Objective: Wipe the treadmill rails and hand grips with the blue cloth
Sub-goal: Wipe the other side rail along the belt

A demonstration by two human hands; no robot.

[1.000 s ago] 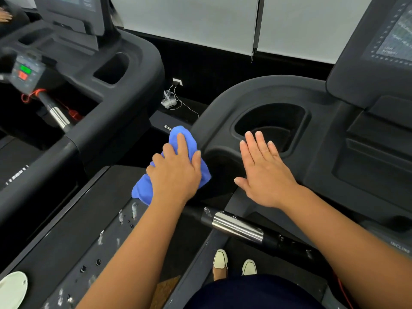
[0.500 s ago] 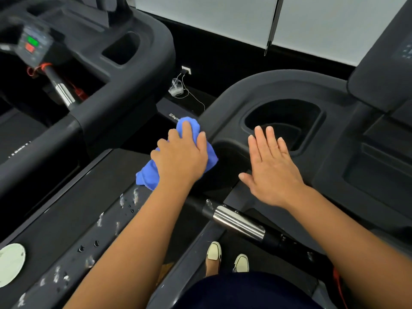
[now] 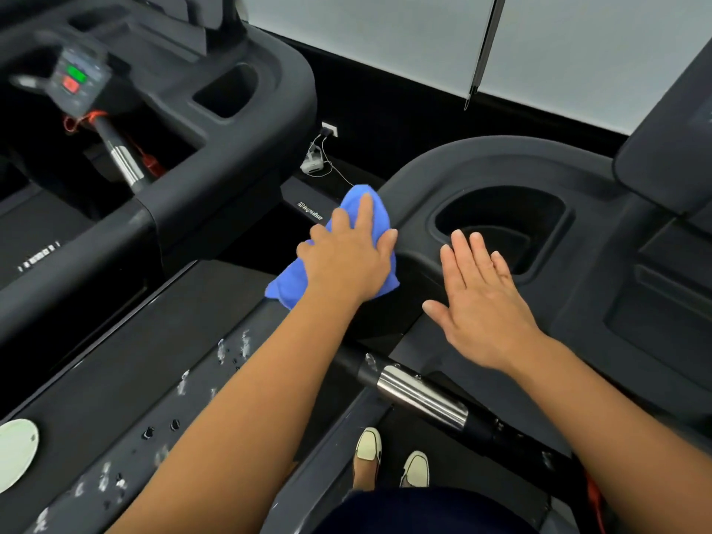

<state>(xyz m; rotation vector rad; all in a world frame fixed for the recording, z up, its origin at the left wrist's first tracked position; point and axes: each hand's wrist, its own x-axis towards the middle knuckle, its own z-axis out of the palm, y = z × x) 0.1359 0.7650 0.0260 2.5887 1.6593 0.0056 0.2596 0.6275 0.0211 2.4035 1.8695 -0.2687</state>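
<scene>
- The left hand lies palm down on the blue cloth. Its fingers are spread wide and laid nearly flat over the bunched fabric, pressing it down rather than clutching it.
- The cloth sits on the left edge of the treadmill's dark rail, where the rail curves up towards the console. One fold pokes out past the fingertips and another trails behind the heel of the palm.
- The right hand is just beside the left, on its thumb side. It is open and flat, fingers straight and close together, holding nothing. Whether the palm touches the surface below or hovers over it cannot be told.
- Just beyond the right fingertips is a deep cup recess in the console.
- Behind both wrists, towards the body, runs the black hand grip with a shiny metal sleeve; neither hand touches it.
- Below the grip, two pale shoes stand on the belt.
- Under the left forearm the side deck carries white flecks and, near the frame's edge, a pale round disc.
- Ahead of the left fingertips, on the floor, a white plug adapter trails a thin cord.
- Well to the left of the left hand stands a neighbouring treadmill, its green and red buttons blurred.
</scene>
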